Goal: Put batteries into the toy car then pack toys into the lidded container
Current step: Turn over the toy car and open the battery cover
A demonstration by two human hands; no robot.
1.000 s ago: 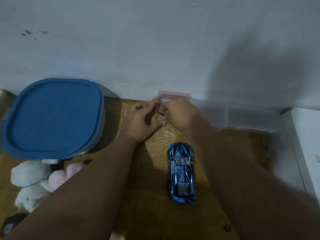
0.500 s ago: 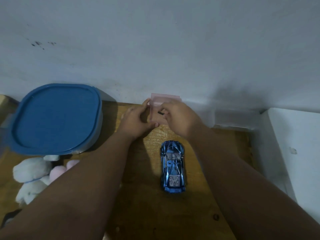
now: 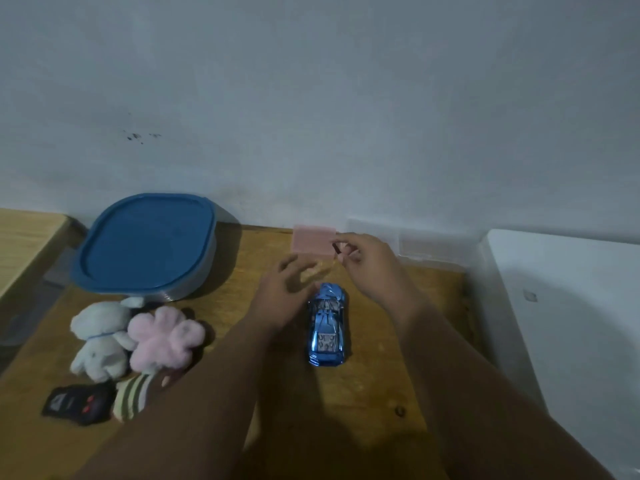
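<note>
A shiny blue toy car (image 3: 327, 327) lies on the wooden table (image 3: 381, 393), nose toward the wall. Behind it a small pink box (image 3: 313, 241) stands against the wall. My right hand (image 3: 370, 263) pinches a small dark object at the pink box's right edge; what it is I cannot tell. My left hand (image 3: 282, 299) hovers with fingers spread just left of the car's nose, holding nothing. The container with the blue lid (image 3: 145, 245) sits shut at the back left. A white plush (image 3: 98, 341) and a pink plush (image 3: 162, 337) lie in front of it.
A black remote control (image 3: 78, 403) and a striped plush piece (image 3: 131, 398) lie near the front left. A clear plastic box (image 3: 415, 244) stands against the wall at the right. A white appliance (image 3: 571, 323) borders the table's right side.
My left hand let go of the pink box and drew back toward the car. My right hand stays at the box's edge. The view tilted up and back, showing the plush toys and remote.
</note>
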